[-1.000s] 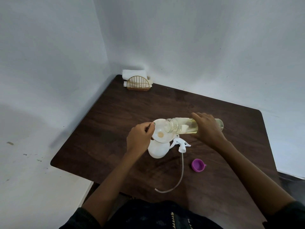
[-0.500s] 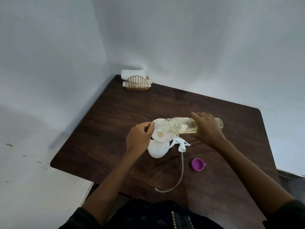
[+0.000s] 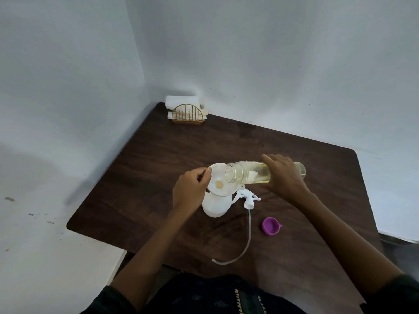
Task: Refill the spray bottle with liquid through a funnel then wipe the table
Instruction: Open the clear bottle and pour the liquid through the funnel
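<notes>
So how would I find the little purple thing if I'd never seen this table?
Start at the dark wooden table and find the white spray bottle near its middle. Past the sprayer head lying beside it, nearer the person's right arm, sits the purple cap. It is the only brightly coloured thing there.

Left hand (image 3: 191,191): fingers curled, pinching. Right hand (image 3: 283,175): fingers wrapped in a grip. Both forearms extend over the surface's near edge.

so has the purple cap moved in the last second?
No. The purple cap sits at the same spot beside the sprayer tube on the table.
</notes>
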Demonstrator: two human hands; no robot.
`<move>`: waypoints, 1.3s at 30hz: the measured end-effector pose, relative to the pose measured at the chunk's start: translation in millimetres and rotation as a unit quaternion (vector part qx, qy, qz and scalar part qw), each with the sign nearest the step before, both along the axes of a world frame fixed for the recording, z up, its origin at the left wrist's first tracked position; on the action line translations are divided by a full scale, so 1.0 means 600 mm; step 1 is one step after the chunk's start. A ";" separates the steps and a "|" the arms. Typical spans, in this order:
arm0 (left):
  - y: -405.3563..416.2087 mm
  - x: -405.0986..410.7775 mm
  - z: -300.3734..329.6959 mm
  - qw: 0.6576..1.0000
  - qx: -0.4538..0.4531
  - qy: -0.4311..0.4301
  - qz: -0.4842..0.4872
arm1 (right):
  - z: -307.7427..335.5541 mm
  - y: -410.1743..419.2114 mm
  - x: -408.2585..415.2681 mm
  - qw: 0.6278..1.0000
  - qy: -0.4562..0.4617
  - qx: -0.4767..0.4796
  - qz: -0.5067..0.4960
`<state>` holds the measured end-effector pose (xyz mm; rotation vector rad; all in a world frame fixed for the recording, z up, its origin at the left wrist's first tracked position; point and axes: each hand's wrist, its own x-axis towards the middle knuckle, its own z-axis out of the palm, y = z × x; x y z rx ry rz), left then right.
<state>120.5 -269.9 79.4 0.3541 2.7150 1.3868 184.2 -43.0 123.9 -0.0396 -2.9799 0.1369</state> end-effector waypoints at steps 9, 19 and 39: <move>0.002 -0.001 -0.001 1.000 0.013 -0.008 -0.006 | -0.001 0.003 0.000 1.000 0.008 -0.013 -0.004; 0.002 -0.002 -0.001 1.000 0.010 -0.009 -0.006 | 0.001 0.003 0.000 1.000 0.009 -0.005 -0.002; 0.001 -0.001 -0.001 1.000 0.013 -0.014 -0.004 | -0.001 0.003 -0.003 1.000 0.025 0.003 0.007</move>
